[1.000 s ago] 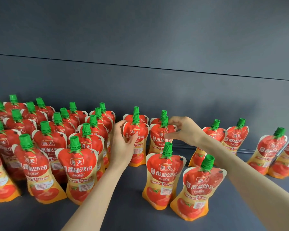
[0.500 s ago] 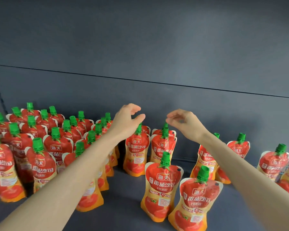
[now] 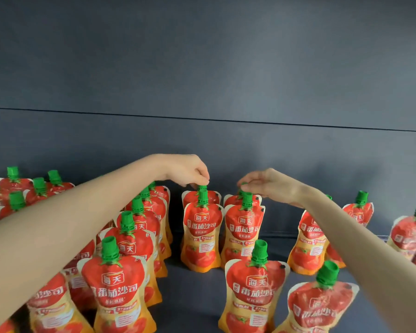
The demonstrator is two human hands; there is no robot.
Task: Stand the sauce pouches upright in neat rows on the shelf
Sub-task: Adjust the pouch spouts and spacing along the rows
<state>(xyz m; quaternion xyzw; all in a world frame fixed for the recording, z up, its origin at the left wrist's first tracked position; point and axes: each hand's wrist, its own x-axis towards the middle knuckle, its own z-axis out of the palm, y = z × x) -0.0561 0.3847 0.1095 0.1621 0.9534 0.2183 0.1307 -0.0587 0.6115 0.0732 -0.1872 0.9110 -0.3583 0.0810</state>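
left grip (image 3: 187, 171) pinching a pouch cap (image 3: 201, 187); right grip (image 3: 267, 183) straight-fingered on the neighbouring cap (image 3: 242, 191); dark grey shelf (image 3: 192, 292), grey wall (image 3: 202, 68)

One camera on my head; it looks forward and down from close behind my fingers (image 3: 202, 180); shelf (image 3: 191, 288) beyond them.

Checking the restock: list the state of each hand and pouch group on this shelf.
left hand, pinching back-left pouch by its cap
right hand, open, fingers above back-right pouch
back-left pouch, upright
back-right pouch, upright
left pouch block, upright in rows
front pouches, upright, apart from the rows
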